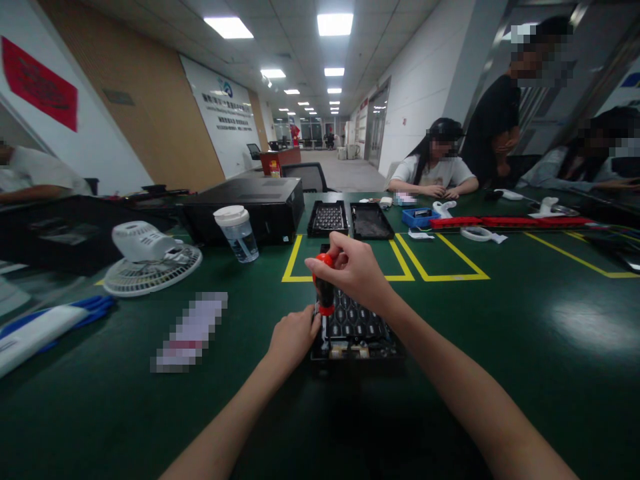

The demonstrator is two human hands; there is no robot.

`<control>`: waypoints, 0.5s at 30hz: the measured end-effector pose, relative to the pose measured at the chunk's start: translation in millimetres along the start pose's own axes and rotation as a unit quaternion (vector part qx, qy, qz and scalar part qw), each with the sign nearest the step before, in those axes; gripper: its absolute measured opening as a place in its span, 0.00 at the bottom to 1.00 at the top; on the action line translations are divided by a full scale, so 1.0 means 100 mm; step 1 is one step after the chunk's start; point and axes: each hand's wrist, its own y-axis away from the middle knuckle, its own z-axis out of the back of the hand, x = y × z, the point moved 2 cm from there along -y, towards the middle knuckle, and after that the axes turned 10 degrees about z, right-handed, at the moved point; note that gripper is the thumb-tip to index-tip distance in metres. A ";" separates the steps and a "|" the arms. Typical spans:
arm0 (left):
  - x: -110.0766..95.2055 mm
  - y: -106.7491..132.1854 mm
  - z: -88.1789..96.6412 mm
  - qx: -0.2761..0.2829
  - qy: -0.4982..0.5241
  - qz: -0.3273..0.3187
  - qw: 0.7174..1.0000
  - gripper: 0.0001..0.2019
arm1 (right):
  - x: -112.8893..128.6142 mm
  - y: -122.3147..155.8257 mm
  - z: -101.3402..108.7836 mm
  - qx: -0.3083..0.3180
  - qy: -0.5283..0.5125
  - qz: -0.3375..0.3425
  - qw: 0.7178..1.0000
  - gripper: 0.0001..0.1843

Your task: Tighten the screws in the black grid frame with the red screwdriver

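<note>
A black case [357,327] with rows of rounded cells lies on the green table in front of me, and its near end shows small parts and tan bits. My right hand [350,263] grips a screwdriver [325,287] by its red and black handle. The screwdriver stands nearly upright over the left side of the case, and its tip is hard to make out. My left hand [295,333] is closed at the left edge of the case, with the thumb close to the screwdriver's shaft; its fingertips are partly hidden.
Beyond the case sit a black tray with cells [327,219] and a plain black tray [371,220]. To the left are a cup [237,233], a white fan [153,260] and a blurred-out phone-shaped item [193,330]. Other people sit and stand across the table.
</note>
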 end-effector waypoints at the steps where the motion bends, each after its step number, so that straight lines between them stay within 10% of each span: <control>1: 0.00 0.00 0.00 -0.001 0.001 -0.001 1.000 0.18 | 0.00 0.00 0.00 -0.004 0.009 0.002 1.000 0.16; 15: 0.02 -0.02 -0.04 -0.011 0.005 -0.017 1.000 0.18 | 0.08 0.03 -0.02 -0.047 0.131 0.016 0.990 0.17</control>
